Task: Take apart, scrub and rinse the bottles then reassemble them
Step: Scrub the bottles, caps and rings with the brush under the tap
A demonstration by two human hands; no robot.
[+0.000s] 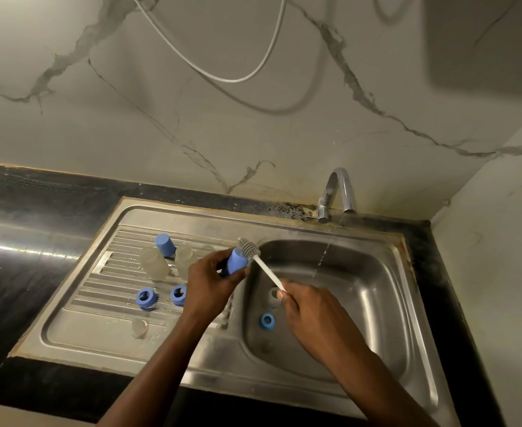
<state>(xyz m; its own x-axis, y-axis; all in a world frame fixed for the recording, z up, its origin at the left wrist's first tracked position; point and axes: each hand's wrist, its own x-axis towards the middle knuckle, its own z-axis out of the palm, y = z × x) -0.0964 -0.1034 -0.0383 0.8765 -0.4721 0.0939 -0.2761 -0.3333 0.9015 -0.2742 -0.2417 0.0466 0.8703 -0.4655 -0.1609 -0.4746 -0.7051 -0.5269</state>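
Observation:
My left hand (pixel 209 280) grips a blue bottle cap (pixel 236 261) over the edge between drainboard and basin. My right hand (pixel 307 306) holds the white handle of a bottle brush (pixel 249 246), whose grey bristle head lies against the cap's upper end. On the drainboard (pixel 99 322) lie two clear bottle bodies (pixel 154 263) (pixel 184 258), another blue cap (pixel 165 245), two blue collar rings (pixel 146 298) (pixel 178 294) and a clear teat (pixel 139 327). A third blue ring (pixel 267 321) lies in the basin, near a clear part (pixel 274 295) by my right thumb.
The steel sink basin (pixel 361 291) is on the right, with a chrome tap (pixel 338 192) behind it running a thin stream of water (pixel 323 257). Black countertop (pixel 22 241) extends left. A marble wall stands behind and at the right, with a white hose hanging.

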